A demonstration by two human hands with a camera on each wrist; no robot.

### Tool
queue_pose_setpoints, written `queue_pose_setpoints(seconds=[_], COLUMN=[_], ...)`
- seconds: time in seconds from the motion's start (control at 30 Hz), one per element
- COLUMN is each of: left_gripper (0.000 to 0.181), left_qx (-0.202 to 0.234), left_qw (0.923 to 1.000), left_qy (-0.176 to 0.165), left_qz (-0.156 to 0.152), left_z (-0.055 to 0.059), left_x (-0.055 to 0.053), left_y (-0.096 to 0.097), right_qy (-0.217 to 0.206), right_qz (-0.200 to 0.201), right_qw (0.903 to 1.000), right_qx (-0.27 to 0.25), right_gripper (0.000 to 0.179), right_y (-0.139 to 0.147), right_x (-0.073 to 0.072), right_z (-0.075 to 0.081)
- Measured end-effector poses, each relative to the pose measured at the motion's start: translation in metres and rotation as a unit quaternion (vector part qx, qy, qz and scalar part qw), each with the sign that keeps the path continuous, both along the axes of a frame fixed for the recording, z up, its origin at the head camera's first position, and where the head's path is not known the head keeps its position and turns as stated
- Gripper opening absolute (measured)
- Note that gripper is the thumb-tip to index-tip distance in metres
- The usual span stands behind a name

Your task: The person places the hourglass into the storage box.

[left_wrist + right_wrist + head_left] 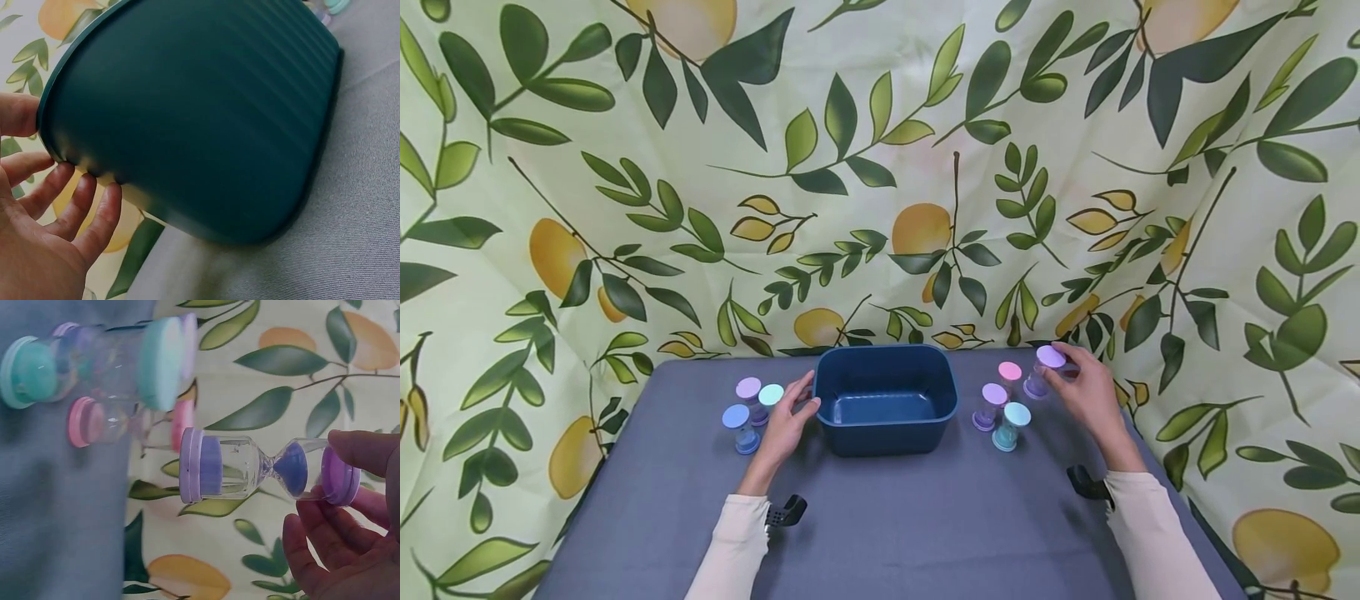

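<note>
My right hand pinches a purple-capped sand timer by its upper cap, between thumb and fingers. In the right wrist view this sand timer has purple sand in both bulbs, and its base is raised off the table. Beside it stand a pink sand timer, another purple one and a teal one. My left hand touches the left side of a dark blue bin. In the left wrist view its fingertips rest against the bin's outer wall near the rim.
Left of the bin stand a blue sand timer, a purple one and a mint one, close together. A grey cloth covers the table. Leaf-patterned fabric hangs behind and along the sides.
</note>
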State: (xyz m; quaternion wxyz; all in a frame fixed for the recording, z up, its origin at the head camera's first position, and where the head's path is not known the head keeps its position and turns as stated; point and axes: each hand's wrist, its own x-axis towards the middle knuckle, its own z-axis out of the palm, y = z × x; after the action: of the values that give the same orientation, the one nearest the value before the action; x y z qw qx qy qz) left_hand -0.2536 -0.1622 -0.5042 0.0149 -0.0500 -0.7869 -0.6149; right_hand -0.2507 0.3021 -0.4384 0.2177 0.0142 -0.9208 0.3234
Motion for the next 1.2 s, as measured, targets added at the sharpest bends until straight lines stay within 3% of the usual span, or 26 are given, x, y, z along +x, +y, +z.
queue_pose_setpoints(seconds=[0.2, 0.37, 0.53, 0.67, 0.87, 1.0, 1.2], left_gripper=[0.053, 0.053, 0.053, 0.054, 0.053, 0.052, 0.053], left_qx=[0.001, 0.003, 0.011, 0.017, 0.070, 0.108, 0.129], left_qw=[1.0000, 1.0000, 0.9999, 0.9998, 0.9958, 0.9892, 0.9842], left_qy=[0.003, -0.004, -0.002, -0.004, -0.052, -0.091, -0.112], left_qz=[0.006, 0.007, 0.002, 0.003, 0.029, 0.040, 0.047], left_z=[-0.002, -0.001, 0.000, 0.003, 0.007, 0.010, 0.014], left_x=[0.000, 0.000, 0.001, 0.002, 0.000, -0.001, -0.003], left_y=[0.000, 0.000, 0.000, 0.000, 0.001, 0.002, 0.002], right_qy=[0.020, -0.001, -0.037, -0.046, -0.065, -0.085, -0.107], right_qz=[0.016, 0.018, 0.034, 0.069, 0.112, 0.120, 0.145], right_qw=[0.9995, 0.9972, 0.9881, 0.9763, 0.9548, 0.9508, 0.9417], right_qx=[-0.017, -0.073, -0.145, -0.200, -0.268, -0.273, -0.284], right_gripper=[0.050, 0.054, 0.057, 0.059, 0.062, 0.062, 0.059], right_y=[-0.008, -0.015, -0.024, -0.033, -0.047, -0.057, -0.073], right_x=[-0.002, -0.003, -0.003, -0.004, -0.008, -0.011, -0.015], right_z=[0.016, 0.027, 0.038, 0.045, 0.049, 0.050, 0.055])
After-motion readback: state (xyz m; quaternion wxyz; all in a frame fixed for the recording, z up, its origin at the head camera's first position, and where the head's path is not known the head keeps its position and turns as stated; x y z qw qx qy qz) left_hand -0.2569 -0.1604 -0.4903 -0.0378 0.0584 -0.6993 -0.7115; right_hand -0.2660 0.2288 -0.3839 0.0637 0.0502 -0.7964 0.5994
